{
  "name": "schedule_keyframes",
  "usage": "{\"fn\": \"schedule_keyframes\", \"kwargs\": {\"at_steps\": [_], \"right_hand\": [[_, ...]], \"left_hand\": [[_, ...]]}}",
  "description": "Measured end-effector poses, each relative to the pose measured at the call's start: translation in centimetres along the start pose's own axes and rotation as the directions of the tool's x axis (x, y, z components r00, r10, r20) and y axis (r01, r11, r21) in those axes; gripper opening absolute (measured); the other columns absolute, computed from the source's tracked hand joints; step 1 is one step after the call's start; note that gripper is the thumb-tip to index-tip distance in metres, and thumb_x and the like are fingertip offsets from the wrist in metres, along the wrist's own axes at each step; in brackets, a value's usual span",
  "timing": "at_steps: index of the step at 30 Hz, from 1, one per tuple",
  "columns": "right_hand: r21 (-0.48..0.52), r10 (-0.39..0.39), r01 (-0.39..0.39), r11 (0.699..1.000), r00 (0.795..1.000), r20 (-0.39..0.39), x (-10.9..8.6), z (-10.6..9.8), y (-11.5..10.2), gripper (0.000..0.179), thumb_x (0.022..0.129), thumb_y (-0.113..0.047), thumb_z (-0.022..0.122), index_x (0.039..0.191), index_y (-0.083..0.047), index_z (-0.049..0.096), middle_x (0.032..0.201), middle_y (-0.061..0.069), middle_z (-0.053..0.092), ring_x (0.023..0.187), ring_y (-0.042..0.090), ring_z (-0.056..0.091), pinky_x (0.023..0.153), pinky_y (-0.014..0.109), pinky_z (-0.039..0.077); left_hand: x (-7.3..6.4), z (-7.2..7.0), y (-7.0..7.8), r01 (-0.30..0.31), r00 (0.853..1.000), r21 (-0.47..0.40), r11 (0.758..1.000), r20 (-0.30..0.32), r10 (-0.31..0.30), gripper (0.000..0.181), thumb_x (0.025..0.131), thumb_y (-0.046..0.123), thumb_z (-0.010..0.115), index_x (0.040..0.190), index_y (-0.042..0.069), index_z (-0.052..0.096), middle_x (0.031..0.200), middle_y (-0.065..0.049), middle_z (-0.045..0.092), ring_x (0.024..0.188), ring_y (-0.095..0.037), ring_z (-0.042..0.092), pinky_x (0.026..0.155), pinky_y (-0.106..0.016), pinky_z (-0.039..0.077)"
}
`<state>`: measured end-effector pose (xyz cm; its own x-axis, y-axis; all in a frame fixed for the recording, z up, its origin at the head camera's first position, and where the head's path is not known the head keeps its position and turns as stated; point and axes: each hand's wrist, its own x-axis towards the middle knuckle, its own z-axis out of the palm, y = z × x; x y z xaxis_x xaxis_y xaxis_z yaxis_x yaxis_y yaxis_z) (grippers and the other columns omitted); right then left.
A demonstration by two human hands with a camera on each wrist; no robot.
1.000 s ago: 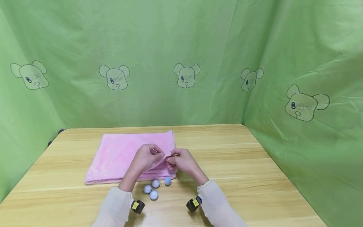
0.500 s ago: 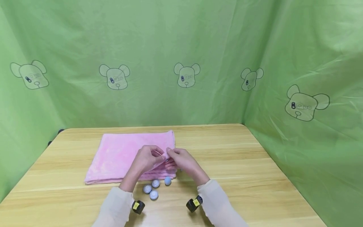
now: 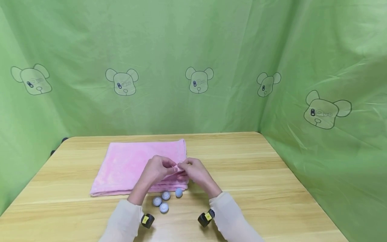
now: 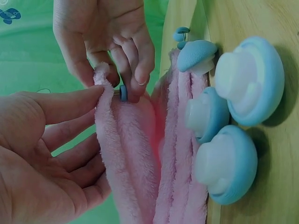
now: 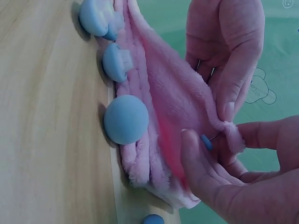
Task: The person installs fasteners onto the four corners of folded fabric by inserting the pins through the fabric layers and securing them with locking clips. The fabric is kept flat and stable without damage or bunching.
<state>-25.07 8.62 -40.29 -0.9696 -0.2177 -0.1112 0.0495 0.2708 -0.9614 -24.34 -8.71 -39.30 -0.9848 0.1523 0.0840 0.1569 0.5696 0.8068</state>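
Note:
A folded pink plush blanket (image 3: 130,164) lies on the table, its near right corner lifted. My left hand (image 3: 155,169) pinches the lifted edge between thumb and fingers. Right beside it, my right hand (image 3: 195,170) pinches the very corner. A thin pin with a small blue disc base (image 4: 123,93) stands at the underside of that cloth, close to the right fingers; whether its tip has come through is hidden. In front of the blanket sit several blue mushroom-shaped caps with white stems; one cap (image 5: 126,119) rests dome outward, another cap (image 4: 250,80) shows its stem.
A further small blue disc pin (image 4: 181,33) stands on the table beyond the caps. The wooden table (image 3: 242,178) extends to both sides. Green curtains (image 3: 163,40) with printed bear heads enclose its back and sides.
My right thumb and fingers have shifted their hold at the blanket corner, beside the left fingertips. The left hand moved only slightly; the caps stayed put.

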Motion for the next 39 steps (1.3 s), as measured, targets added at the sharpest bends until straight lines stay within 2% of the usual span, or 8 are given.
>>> {"fn": "schedule_keyframes", "kwargs": {"at_steps": [12,16,25,30,34,39], "right_hand": [[0.090,0.029,-0.032,0.995,0.999,0.036,0.27,0.13,0.42,0.015,0.098,-0.010,0.058,0.095,0.004,0.061,0.090,0.020,0.073,0.071,0.016,0.072,0.077,0.035,0.062],[0.117,0.041,-0.046,0.992,0.998,0.049,0.35,0.22,0.57,0.011,0.098,-0.007,0.057,0.093,0.002,0.059,0.087,0.016,0.071,0.070,0.015,0.071,0.076,0.034,0.062],[0.111,0.040,-0.045,0.993,0.998,0.050,0.22,0.28,0.83,0.014,0.095,-0.003,0.055,0.082,-0.006,0.050,0.082,0.010,0.066,0.069,0.015,0.068,0.074,0.030,0.060],[0.085,0.028,-0.031,0.996,0.999,0.038,0.12,0.31,0.82,0.015,0.093,-0.003,0.055,0.080,-0.006,0.049,0.079,0.007,0.063,0.068,0.014,0.065,0.071,0.026,0.056],[0.098,0.037,-0.041,0.994,0.998,0.049,0.05,0.33,0.76,0.014,0.093,-0.002,0.054,0.080,-0.005,0.049,0.078,0.007,0.063,0.067,0.014,0.064,0.069,0.027,0.058],[0.074,0.030,-0.031,0.997,0.999,0.021,0.06,0.46,0.75,0.010,0.087,0.001,0.055,0.079,-0.005,0.052,0.076,0.006,0.060,0.067,0.015,0.062,0.068,0.026,0.054]], "left_hand": [[-0.05,0.00,-0.06,-0.021,1.000,0.027,0.999,-0.013,0.022,0.006,0.084,0.016,0.081,0.090,0.014,0.081,0.091,-0.002,0.079,0.091,-0.019,0.072,0.089,-0.043,0.055],[-0.04,0.09,-0.09,-0.022,1.000,0.032,0.999,-0.014,0.023,0.006,0.084,0.016,0.081,0.089,0.014,0.081,0.091,-0.002,0.079,0.092,-0.019,0.072,0.090,-0.044,0.055],[-0.08,0.36,-0.19,-0.026,1.000,0.032,0.999,-0.003,0.026,0.008,0.082,0.016,0.083,0.089,0.013,0.082,0.087,-0.003,0.080,0.092,-0.020,0.074,0.093,-0.044,0.055],[-0.17,0.35,-0.14,-0.021,1.000,0.034,0.999,0.005,0.021,0.008,0.082,0.015,0.083,0.089,0.013,0.082,0.087,-0.004,0.080,0.092,-0.021,0.074,0.093,-0.045,0.055],[-0.21,0.28,-0.05,-0.011,1.000,0.029,1.000,0.008,0.010,0.007,0.082,0.015,0.083,0.088,0.013,0.082,0.087,-0.003,0.080,0.092,-0.021,0.074,0.093,-0.044,0.055],[-0.18,0.27,-0.07,-0.017,1.000,0.037,0.999,0.009,0.016,0.006,0.082,0.013,0.083,0.088,0.015,0.082,0.087,-0.002,0.080,0.092,-0.020,0.074,0.093,-0.044,0.055]]}}
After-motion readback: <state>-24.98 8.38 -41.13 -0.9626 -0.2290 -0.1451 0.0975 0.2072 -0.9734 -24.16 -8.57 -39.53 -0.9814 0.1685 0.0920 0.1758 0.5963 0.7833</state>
